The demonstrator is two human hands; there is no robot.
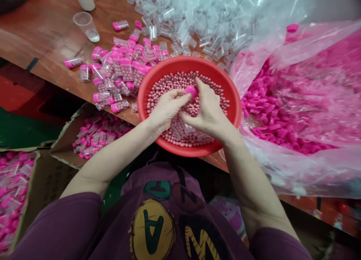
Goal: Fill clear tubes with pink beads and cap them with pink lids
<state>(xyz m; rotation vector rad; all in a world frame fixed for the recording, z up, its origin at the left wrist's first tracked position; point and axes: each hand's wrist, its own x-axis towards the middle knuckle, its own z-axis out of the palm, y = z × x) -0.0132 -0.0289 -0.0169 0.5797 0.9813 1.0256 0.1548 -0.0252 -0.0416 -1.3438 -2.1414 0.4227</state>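
My left hand (167, 109) and my right hand (207, 106) meet over a red plastic basin (186, 62) heaped with small pink balls (180, 83). A bright pink cap (191, 91) sits between their fingertips, gripped by my right fingers with my left fingers against it. Whatever lies under the cap is hidden by my fingers. Below my palms, a clear plastic piece (180, 128) rests among the balls. Left of the basin, on the table, lies a pile of clear tubes with pink caps (125, 70), filled with the pink balls.
Loose clear tubes (180, 23) are heaped at the back of the wooden table (42, 38), near a plastic cup (86, 26). A plastic bag of pink caps (270, 109) lies to the right. Cardboard boxes of filled tubes (98, 136) stand lower left.
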